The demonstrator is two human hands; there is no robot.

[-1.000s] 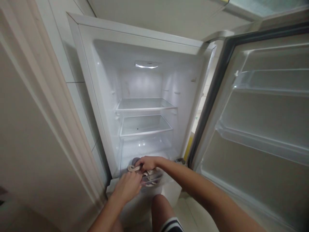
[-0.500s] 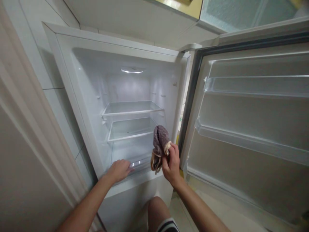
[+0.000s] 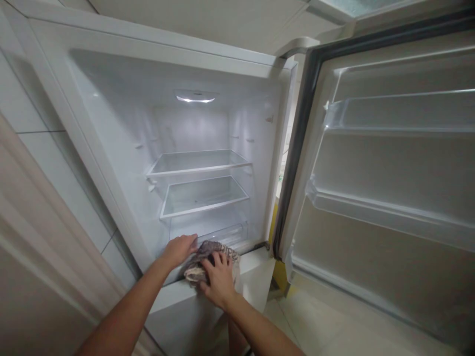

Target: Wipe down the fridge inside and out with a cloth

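Observation:
A patterned grey-brown cloth (image 3: 230, 253) is bunched at the front bottom edge of the fridge (image 3: 252, 259). My right hand (image 3: 219, 278) presses on it from above, fingers bent into the fabric. To its left, my left hand (image 3: 180, 249) grips the upper front edge of a clear drawer (image 3: 232, 233) at the bottom of the fridge. Its fingertips are partly hidden behind that edge. The cloth covers part of the drawer's front.
Two glass shelves (image 3: 204, 194) with white rims sit above the drawer. At the right, the fridge door (image 3: 371, 183) stands wide, with clear racks (image 3: 389, 215) on its inner side. A tiled wall (image 3: 40, 163) runs close along the left.
My right hand has brought the cloth down and left from in front of the shelves onto the fridge's bottom edge. My left hand stays at the drawer. The view has moved closer.

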